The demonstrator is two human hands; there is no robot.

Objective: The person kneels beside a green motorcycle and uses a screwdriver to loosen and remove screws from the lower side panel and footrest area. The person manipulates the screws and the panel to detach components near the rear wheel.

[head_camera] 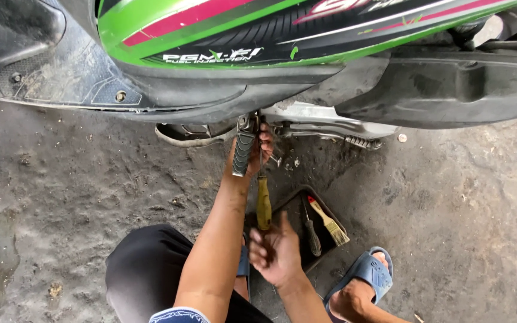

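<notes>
Yellow-handled screwdriver (263,200) stands upright, its long axis running from the right hand (276,254) up to the scooter (282,72) underside. Right hand, fingers spread, touches its handle end. Left hand (262,146) pinches the shaft beside the footrest (243,152).

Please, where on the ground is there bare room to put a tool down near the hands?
Bare concrete lies right of the black tray, past the blue sandal, and left of the left hand, toward the wet stain. It is crowded under the scooter and around the right hand with the yellow-handled screwdriver.
</notes>
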